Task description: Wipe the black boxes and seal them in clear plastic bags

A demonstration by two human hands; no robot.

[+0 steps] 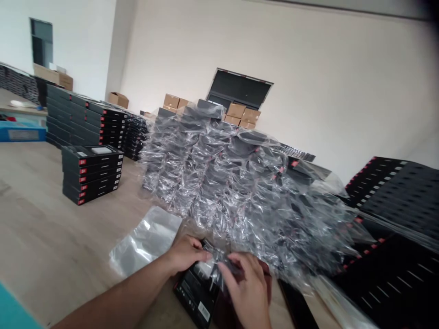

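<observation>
Black cardboard retail box [197,294] lies at the bottom centre of the frame on a pale wood-grain bench [51,237], with a white barcode label [204,313] near its lower corner. Clear plastic film [216,264] bunches over its upper end, and both hands work there. The left hand [187,254] reaches in from the lower left, its fingers [202,252] curled closed and pinching the film at the top of the box. The right hand [247,292] sits just beside it, lower and to the right, its fingers [229,273] bent and closed on the same film. Just left of the hands, a flat silvery plastic bag [146,240] lies on the bench. Above them, a large heap of black boxes sealed in clear bags [219,183] fills the centre of the frame. Rows of unbagged black boxes with red and white marks [394,192] cover the right side. Left of centre stands a stack of black boxes with red labels [91,173], with longer rows [85,116] behind it. Cardboard cartons [171,101] rise behind the heap, below a dark panel [240,89] on the white wall [325,68]. A blue box [22,132] sits at the far left, and a teal sheet [12,310] pokes into the lower left corner.
</observation>
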